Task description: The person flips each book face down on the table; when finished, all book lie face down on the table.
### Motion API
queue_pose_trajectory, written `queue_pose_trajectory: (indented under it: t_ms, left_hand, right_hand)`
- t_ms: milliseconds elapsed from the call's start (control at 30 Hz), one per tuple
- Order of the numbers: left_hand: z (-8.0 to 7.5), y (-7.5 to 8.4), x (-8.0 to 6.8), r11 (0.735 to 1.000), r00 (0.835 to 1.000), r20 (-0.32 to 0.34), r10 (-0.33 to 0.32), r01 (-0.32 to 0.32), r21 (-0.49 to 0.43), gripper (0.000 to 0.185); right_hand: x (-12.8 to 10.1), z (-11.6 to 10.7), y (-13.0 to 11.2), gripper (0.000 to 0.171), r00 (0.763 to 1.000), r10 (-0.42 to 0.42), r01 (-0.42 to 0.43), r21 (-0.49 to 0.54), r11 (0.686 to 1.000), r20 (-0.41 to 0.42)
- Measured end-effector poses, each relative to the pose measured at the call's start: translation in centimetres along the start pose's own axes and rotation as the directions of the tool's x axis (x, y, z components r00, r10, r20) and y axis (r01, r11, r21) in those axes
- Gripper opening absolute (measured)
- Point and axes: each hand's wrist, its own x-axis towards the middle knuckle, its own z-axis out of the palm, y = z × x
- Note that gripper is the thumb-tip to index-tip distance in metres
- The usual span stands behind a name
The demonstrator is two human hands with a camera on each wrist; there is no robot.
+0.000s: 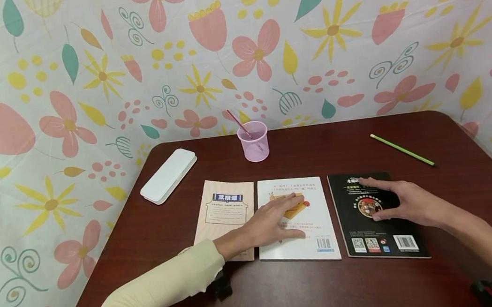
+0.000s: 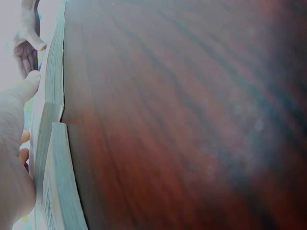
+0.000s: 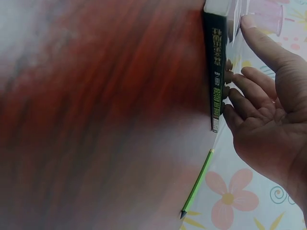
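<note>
Three books are lying side by side, back covers up, on the dark red table (image 1: 279, 287). The left hand (image 1: 271, 220) is resting flat on the white book (image 1: 314, 224) in the middle, fingers straight and spread, gripping nothing; the fingertips are pointing toward two o'clock. The right hand (image 1: 401, 200) is lying on the black book (image 1: 387, 243) at three o'clock from the white one, fingers stretched toward nine o'clock and the thumb set apart beneath them, pressing on the cover rather than closing around it. At nine o'clock from the white book a beige book (image 1: 220, 211) is lying, partly covered by the left forearm. At twelve o'clock a pink plastic cup (image 1: 253, 141) with a pink stick in it is standing. A white pencil case (image 1: 169, 175) is lying at ten o'clock, and a green pencil (image 1: 402, 149) is lying at one o'clock from the black book.
</note>
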Motion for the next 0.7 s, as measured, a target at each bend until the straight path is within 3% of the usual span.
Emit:
queue_pose_trajectory:
  t_ms: [400,700]
  left_hand:
    - [0.02,0.04,0.06,1.0,1.0,-0.005,-0.001,0.001,-0.004,0.089]
    - [-0.92,-0.28,-0.48,0.999,0.999,-0.016,0.029,-0.03,-0.018,0.084]
  right_hand:
    - [0.12,-0.12,0.07,0.097,1.0,0.006,-0.007,0.004,1.0,0.02]
    - [0.04,-0.22,-0.22,0.097,0.999,-0.029,0.03,-0.08,0.996,0.013]
